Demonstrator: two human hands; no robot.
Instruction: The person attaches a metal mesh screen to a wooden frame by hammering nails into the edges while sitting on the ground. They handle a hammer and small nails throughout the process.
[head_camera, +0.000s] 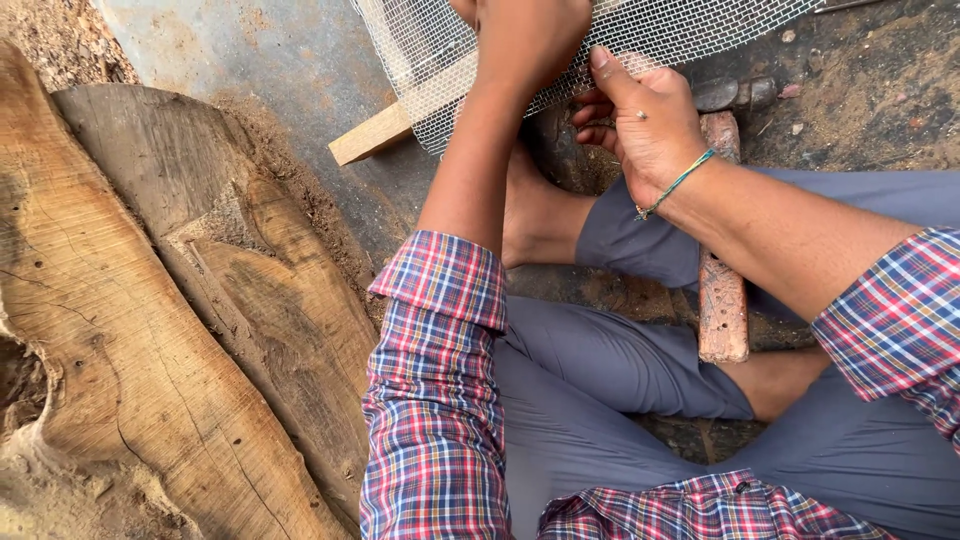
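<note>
Wire mesh (640, 30), thin and grey, lay across a pale wooden strip (385, 130) at the top of the head view, and both hands were working on its near edge. The left hand (525, 40) pressed down flat on the mesh, fingers spread and not closed around anything that I could see. The right hand (650, 125) pinched the cut edge between thumb and curled fingers, so its grip was nearly closed on the mesh. Under the right forearm a wooden handle (722, 300), probably of a hammer, rested on the ground between the person's crossed legs, near one bare foot (535, 215). In my judgement the main risk was the sharp cut wires at the edge: if the mesh slipped under the pulling hand, they could scratch the fingers or the foot just below. The mesh could also spring back if the left hand lifted, because nothing else seemed to hold it. Big rough logs (150, 330) lay at the left, well apart from the work.
</note>
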